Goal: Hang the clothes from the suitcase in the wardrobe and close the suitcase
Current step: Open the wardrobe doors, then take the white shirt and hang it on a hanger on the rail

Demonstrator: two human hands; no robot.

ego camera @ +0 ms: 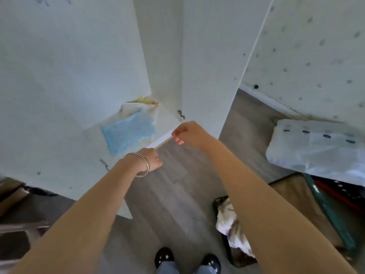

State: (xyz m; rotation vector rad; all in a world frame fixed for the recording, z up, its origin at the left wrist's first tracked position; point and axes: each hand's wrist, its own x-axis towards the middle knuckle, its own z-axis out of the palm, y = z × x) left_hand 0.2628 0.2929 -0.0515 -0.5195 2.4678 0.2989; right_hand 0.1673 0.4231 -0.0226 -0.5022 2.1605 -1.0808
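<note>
Both hands, left hand (pixel 151 158) and right hand (pixel 185 133), are pinching what is probably a wooden hanger bar (pixel 163 142) (blurred) spanning between them.

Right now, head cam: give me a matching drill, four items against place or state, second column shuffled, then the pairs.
Items:
1. left hand
2. suitcase
3. blue bag
4. patterned garment

Place or state:
A. lies open on the floor, at right
B. inside the wardrobe, on its bottom panel
C. in the suitcase, crumpled
D. grips one end of the thin wooden stick

Pairs: 1-D, 2-A, 3-B, 4-C
</note>
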